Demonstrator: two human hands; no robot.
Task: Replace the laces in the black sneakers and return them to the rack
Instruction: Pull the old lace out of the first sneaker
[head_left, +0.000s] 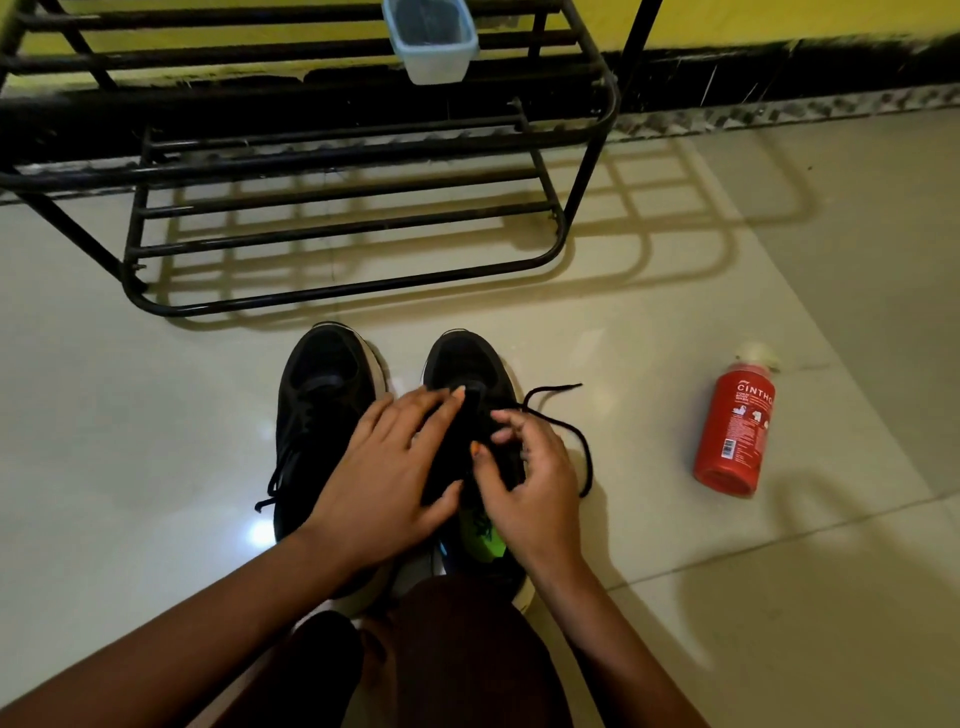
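Two black sneakers stand side by side on the pale tiled floor, toes pointing toward the rack. The left sneaker (317, 410) has its black laces hanging loose on its left side. My left hand (389, 478) lies flat with straight fingers across the tongue of the right sneaker (467, 374). My right hand (535, 478) sits over the same shoe's eyelets, fingers curled and pinching the black lace (576, 441), whose free end loops out to the right. A green insole patch (480, 535) shows below my hands.
A black metal shoe rack (332, 208) stands just beyond the sneakers against a yellow wall. A pale blue plastic tub (436, 41) sits on an upper shelf. A red bottle (735, 426) lies on the floor to the right. My knee (457, 649) is at the bottom.
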